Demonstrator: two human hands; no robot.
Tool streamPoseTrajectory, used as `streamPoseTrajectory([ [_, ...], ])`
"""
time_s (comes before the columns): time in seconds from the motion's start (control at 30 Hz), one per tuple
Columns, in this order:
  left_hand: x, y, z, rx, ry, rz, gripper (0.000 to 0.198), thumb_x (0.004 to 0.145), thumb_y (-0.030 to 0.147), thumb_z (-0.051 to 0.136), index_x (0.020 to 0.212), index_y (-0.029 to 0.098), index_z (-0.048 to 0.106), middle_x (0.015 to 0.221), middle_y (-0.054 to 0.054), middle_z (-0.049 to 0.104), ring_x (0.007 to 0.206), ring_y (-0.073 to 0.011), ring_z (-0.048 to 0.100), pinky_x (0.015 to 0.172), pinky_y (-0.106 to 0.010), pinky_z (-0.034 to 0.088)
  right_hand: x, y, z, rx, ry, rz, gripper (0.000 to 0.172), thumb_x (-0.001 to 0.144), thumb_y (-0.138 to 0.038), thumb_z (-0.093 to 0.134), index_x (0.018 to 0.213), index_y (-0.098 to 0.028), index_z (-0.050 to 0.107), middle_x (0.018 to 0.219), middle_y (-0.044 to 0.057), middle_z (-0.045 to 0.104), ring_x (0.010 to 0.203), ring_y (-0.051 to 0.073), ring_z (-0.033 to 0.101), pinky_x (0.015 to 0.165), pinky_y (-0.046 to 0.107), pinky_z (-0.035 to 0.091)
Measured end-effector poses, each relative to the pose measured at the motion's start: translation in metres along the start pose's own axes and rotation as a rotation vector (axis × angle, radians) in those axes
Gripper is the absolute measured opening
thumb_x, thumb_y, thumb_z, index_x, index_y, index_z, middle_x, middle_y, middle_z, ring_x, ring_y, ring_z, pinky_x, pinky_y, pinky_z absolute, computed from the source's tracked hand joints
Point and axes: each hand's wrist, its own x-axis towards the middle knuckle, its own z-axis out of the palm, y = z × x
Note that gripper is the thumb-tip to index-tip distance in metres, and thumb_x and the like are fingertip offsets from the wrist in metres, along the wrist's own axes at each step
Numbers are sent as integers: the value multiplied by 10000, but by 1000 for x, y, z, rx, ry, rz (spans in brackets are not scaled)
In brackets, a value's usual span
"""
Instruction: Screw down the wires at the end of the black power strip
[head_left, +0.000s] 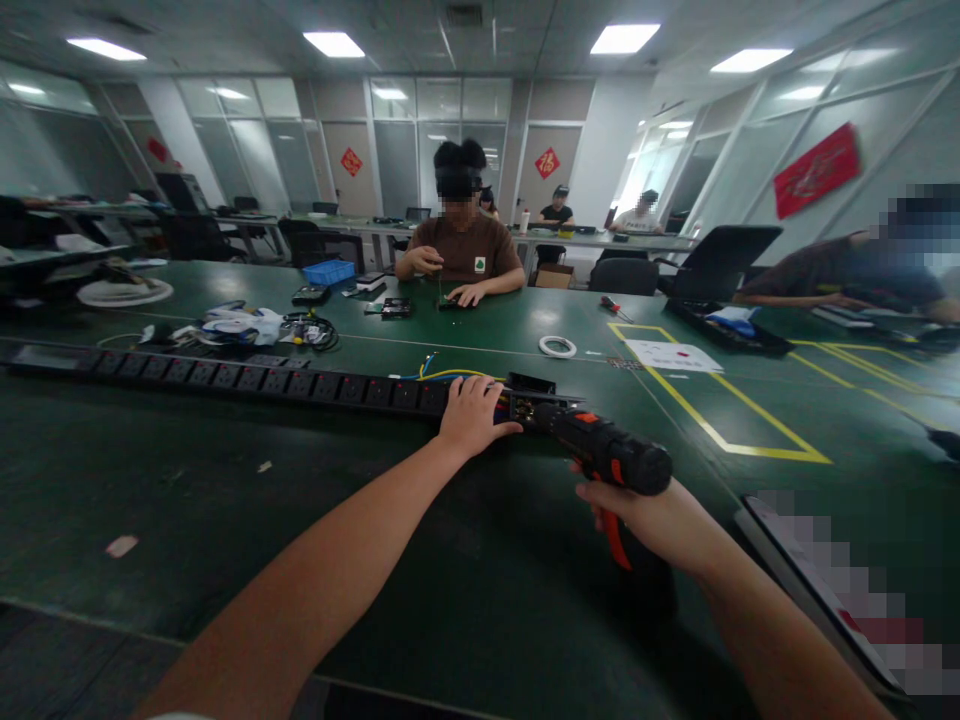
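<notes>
A long black power strip (330, 388) with a row of sockets lies across the green table. My left hand (471, 415) rests over its right part, fingers draped across the top and thumb stretched out to the right. My right hand (637, 510) is wrapped round a black and orange power drill (607, 450). The drill's front end points left, at the open end section of the strip, where wires and metal parts show. Whether its tip touches a part is too small to tell. Blue and yellow wires (442, 374) stick out behind the strip, near my left fingertips.
Behind the strip are a cable bundle (247, 325), a white ring (557, 347) and a blue basket (328, 272). Across the green table (225, 480) sits a person (465, 245) handling small parts. Another person leans in at the right. Yellow tape (772, 450) marks the table's right side.
</notes>
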Motion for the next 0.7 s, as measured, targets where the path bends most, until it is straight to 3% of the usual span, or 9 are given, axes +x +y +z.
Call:
streamPoseTrajectory([
  [0.2, 0, -1, 0, -15, 0, -3, 794, 1041, 793, 572, 1526, 168, 650, 1571, -187, 625, 1484, -375, 530, 1318, -575, 307, 4, -10, -7, 20, -31, 5, 294, 793, -429, 809, 1006, -241, 733, 653, -12, 700, 631, 238, 716, 611, 348, 564],
  [0.4, -1, -3, 1, -29, 17, -3, 826, 1022, 826, 569, 1515, 169, 659, 1560, -185, 640, 1480, -373, 537, 1313, -563, 314, 5, -38, -13, -50, -47, 54, 322, 835, -504, 835, 763, -220, 700, 615, 38, 713, 580, 211, 667, 580, 335, 527],
  [0.7, 0, -7, 6, -21, 48, 14, 883, 983, 859, 595, 1518, 159, 662, 1554, -192, 642, 1470, -368, 540, 1300, -541, 325, 10, -64, -21, -70, -51, 105, 358, 800, -533, 898, 787, -224, 718, 572, 40, 700, 531, 215, 657, 525, 335, 519],
])
